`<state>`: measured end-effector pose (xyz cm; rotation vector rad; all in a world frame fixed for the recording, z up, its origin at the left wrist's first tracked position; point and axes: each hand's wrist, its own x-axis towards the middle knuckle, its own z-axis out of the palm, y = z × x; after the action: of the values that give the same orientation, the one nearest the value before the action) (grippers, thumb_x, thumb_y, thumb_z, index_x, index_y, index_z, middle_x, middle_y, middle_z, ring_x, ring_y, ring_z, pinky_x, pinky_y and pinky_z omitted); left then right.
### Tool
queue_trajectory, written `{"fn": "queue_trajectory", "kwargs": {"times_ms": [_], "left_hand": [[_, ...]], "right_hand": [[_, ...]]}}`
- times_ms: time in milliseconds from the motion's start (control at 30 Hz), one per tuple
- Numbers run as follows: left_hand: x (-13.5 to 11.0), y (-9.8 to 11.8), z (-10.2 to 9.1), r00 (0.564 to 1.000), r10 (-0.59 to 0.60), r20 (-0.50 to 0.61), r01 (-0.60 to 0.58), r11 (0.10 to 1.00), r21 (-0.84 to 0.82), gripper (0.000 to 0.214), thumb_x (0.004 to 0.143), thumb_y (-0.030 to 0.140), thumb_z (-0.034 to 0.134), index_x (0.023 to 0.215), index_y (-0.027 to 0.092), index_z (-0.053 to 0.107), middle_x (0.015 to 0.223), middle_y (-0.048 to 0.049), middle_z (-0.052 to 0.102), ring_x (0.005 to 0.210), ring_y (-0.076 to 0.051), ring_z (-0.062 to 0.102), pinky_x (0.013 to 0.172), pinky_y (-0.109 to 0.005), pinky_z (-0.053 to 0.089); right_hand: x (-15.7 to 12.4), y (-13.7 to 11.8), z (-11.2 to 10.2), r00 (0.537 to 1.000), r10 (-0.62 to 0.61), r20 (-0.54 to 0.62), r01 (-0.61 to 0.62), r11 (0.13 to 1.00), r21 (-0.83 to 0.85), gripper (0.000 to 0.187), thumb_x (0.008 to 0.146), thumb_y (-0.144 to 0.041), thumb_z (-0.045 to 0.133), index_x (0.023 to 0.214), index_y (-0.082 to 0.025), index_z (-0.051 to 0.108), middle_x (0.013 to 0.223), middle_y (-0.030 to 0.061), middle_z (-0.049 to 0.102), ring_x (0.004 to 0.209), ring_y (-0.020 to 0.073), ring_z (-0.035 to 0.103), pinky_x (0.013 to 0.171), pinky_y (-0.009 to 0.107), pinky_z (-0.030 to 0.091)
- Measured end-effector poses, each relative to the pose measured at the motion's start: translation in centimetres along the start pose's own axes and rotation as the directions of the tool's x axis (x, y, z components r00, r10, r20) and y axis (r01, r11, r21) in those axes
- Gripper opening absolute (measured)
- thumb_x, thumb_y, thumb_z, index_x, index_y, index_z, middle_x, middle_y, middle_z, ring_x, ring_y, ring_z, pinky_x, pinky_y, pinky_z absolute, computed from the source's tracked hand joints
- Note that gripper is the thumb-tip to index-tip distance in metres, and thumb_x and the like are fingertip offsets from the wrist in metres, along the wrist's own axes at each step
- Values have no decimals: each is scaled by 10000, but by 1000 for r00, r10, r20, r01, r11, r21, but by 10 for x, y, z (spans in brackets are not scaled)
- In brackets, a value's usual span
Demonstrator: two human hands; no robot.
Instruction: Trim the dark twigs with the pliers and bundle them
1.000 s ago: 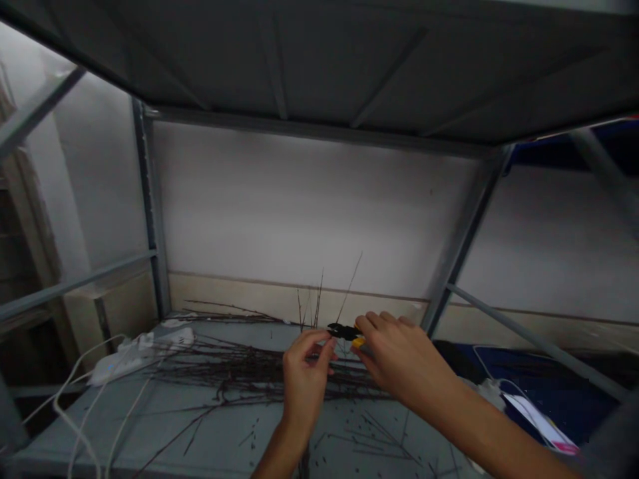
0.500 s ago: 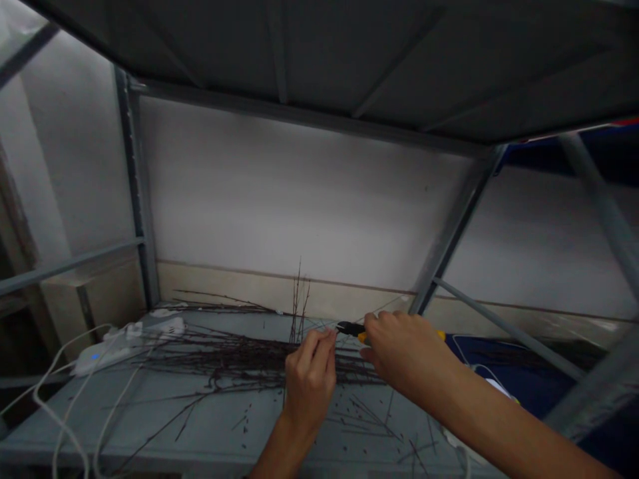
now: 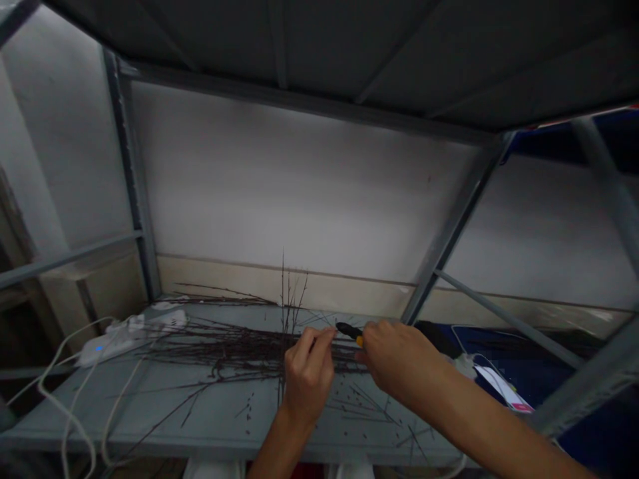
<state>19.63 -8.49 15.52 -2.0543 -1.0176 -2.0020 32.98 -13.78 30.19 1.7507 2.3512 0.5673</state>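
Right hand point(image 3: 399, 359) closed around cutters point(image 3: 349, 332), lower centre of the frame; black jaws point upper left, long axis slanting down to the right, yellow handle mostly hidden in the hand. Left hand point(image 3: 309, 369) just beside them, fingers point(image 3: 319, 339) pressed together at the twigs point(image 3: 239, 349); any pinched twig too fine to make out. Twigs lie lengthwise along the metal shelf point(image 3: 150, 426).

Black-and-yellow pliers point(image 3: 351, 334) — dark brown twigs point(image 3: 239, 350) on a grey metal shelf point(image 3: 150, 412)
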Motion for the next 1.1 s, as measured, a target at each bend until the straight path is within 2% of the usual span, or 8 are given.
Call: {"fn": "queue_trajectory", "kwargs": {"times_ms": [167,300,400,500,633,767,967,1100], "left_hand": [[3,6,1,998,-63,8,64,997,-46,290,934,52,550,1096,203,737,820,-59,683,736,-169,685,719,-261,559],[11,10,-3,975,-222,10,221,961,-167,192,943,134,580,996,193,755,824,-66,679,753,-183,672,733,-285,555],[20,8,-9,920,-390,45,386,877,-285,150,937,237,618,976,194,757,833,-62,666,718,-178,652,655,-273,556],[29,6,-16,814,-563,141,560,699,-444,239,919,361,645,1046,187,747,815,-44,632,566,-135,593,426,-210,477],[39,9,-21,688,-675,266,671,454,-585,432,856,470,705,1154,158,710,657,16,553,458,-111,527,335,-187,431],[39,12,-20,640,-684,349,697,327,-638,529,803,500,753,1196,150,698,608,42,513,407,-99,492,302,-194,431],[31,14,-12,603,-695,392,708,239,-665,517,753,509,795,1122,152,728,671,14,570,389,-90,508,273,-188,413],[33,19,-11,586,-683,436,726,204,-657,515,743,518,800,1094,150,726,705,-9,614,378,-90,517,261,-179,384]], "right_hand": [[8,3,17,996,-28,-88,31,999,23,235,919,-70,486,911,-141,710,846,154,727,805,296,730,679,343,511],[17,8,14,988,119,-96,-87,952,293,207,952,-237,533,847,-158,693,811,145,723,756,259,708,670,313,464],[19,11,15,962,232,-142,-95,776,623,368,965,-459,511,725,-208,631,702,74,695,688,231,665,641,308,436],[14,8,25,942,295,-160,-35,561,827,428,932,-549,510,673,-221,597,636,26,655,641,206,619,625,298,423],[11,-2,38,946,308,-103,17,272,962,451,908,-606,512,746,-209,654,601,-5,597,564,171,535,559,281,397],[17,-3,35,944,323,-68,45,77,996,475,875,-655,542,816,-203,676,563,-39,485,526,154,459,510,267,366],[30,8,21,899,410,-157,182,-23,983,445,823,-612,647,955,-187,659,750,14,616,662,182,541,607,288,429],[31,17,17,893,377,-247,219,116,969,370,871,-550,615,968,-195,641,870,43,673,794,212,601,722,315,460]]}}
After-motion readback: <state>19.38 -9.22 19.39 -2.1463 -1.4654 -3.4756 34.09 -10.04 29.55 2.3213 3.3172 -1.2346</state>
